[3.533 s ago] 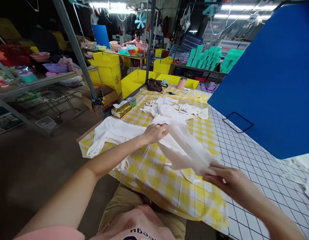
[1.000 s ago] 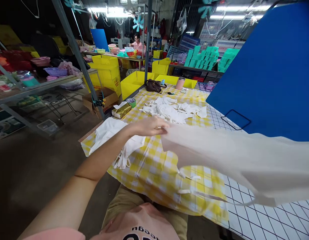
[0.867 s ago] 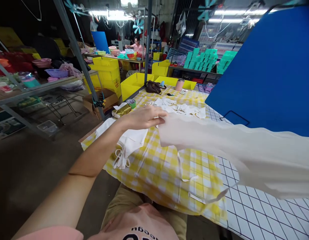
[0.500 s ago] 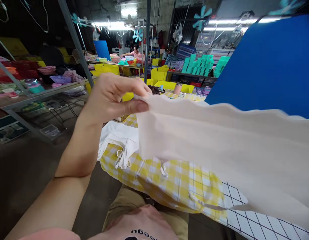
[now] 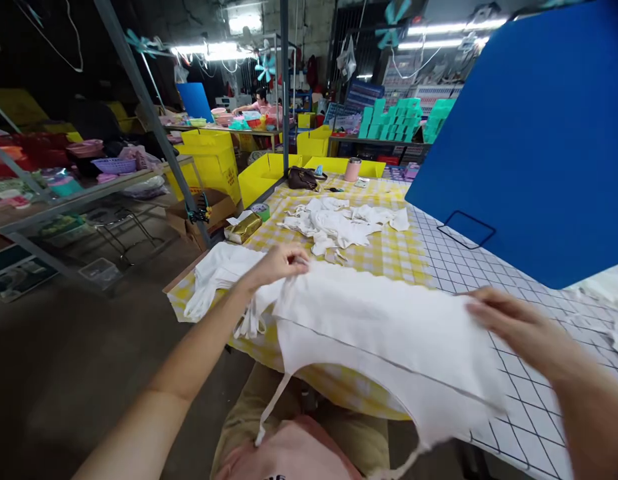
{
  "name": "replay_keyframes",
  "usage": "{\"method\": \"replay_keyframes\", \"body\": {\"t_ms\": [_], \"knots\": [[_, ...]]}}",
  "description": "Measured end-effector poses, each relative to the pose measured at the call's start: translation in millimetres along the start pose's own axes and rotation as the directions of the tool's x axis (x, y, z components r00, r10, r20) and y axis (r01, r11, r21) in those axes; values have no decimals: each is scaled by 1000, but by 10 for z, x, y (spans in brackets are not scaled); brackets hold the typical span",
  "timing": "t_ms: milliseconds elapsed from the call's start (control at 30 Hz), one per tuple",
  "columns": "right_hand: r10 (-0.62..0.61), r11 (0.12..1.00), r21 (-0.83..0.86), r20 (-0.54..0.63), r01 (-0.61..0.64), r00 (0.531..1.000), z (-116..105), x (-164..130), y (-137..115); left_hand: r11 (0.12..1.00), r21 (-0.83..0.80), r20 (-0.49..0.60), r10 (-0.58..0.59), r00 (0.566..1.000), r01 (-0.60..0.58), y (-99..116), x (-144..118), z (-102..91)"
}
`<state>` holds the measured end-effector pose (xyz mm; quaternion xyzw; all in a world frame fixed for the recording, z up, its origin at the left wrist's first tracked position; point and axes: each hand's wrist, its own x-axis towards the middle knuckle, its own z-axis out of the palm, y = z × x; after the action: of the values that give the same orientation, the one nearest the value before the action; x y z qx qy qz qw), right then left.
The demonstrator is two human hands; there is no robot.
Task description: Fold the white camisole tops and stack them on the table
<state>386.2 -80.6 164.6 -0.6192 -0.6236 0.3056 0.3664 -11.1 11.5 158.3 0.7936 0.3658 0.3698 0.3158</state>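
A white camisole point(image 5: 369, 313) with thin straps is stretched flat between my two hands, low over the table's near edge. My left hand point(image 5: 285, 265) pinches its scalloped edge at the upper left corner. At the right end my right hand point(image 5: 509, 320) grips the same garment; it is somewhat blurred and its fingertips are partly hidden. One strap hangs toward my lap on the left, another on the right. Beside my left forearm lie folded white garments point(image 5: 219, 267) with their straps bunched together. Farther back sits a loose heap of white garments point(image 5: 333, 223).
A yellow checked cloth point(image 5: 403, 257) and a grid-patterned cloth point(image 5: 439, 250) cover the table. A large blue board point(image 5: 529, 147) leans at the right. A gold packet point(image 5: 243, 228), tape roll point(image 5: 261, 211), dark bag point(image 5: 303, 178) and pink cup point(image 5: 353, 169) stand around. Another person point(image 5: 261, 103) works far back.
The camisole has come down from in front of my face to table level. My right hand has come into view holding its right end, and the garment heap behind is now uncovered.
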Motion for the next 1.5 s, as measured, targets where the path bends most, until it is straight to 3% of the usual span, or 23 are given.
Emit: {"method": "replay_keyframes", "body": {"t_ms": [33,67,133,200,300,433,533,633,733,833,933,1033,1167,1267,1333,1400,1467,1500], "knots": [[100,993,49,140,-108,985,167,60,132,997,7,25,-82,996,82,-225,-17,179],[176,977,86,174,-193,969,345,120,279,988,30,20,-150,989,149,-422,-39,348],[319,943,54,130,-328,939,671,221,582,980,44,19,-195,981,194,-719,-88,623],[357,933,-35,2,-357,934,875,291,829,973,40,0,-227,974,227,-899,-122,790],[283,948,-106,-146,-299,948,912,371,999,961,8,-22,-277,961,277,-1042,-110,868],[150,969,-156,-243,-191,958,749,539,969,937,-35,-38,-350,936,349,-1168,66,851],[139,959,-195,-312,-207,940,724,692,935,910,4,-149,-408,901,414,-1231,273,857],[156,906,-315,-373,-283,915,858,752,928,884,64,-246,-436,865,464,-1234,399,906],[37,792,-550,-389,-265,920,1113,644,911,877,263,-200,-357,912,401,-1172,334,1014],[-68,691,-708,-270,-150,961,1399,437,887,828,538,61,-226,972,158,-1082,124,1158],[46,639,-760,-110,-114,993,1564,270,922,783,622,289,-253,923,20,-1022,-79,1265],[165,613,-775,-69,-157,984,1515,186,1041,755,655,337,-325,884,28,-1017,-174,1275],[210,632,-735,-139,-243,968,1269,32,1141,763,645,368,-369,853,52,-1031,-175,1151],[192,731,-618,-224,-291,956,1105,-284,1022,776,625,412,-426,806,90,-983,-159,1032],[217,830,-474,-208,-292,954,1041,-605,886,768,626,399,-463,791,133,-899,-154,1003],[303,913,-292,15,-286,953,1041,-961,785,774,617,373,-450,812,145,-769,-146,1061],[352,934,-167,292,-315,889,1127,-1273,779,816,572,396,-363,844,83,-605,-123,1227],[376,926,-147,347,-347,859,1203,-1389,814,844,536,430,-302,851,28,-519,-107,1347]]}}
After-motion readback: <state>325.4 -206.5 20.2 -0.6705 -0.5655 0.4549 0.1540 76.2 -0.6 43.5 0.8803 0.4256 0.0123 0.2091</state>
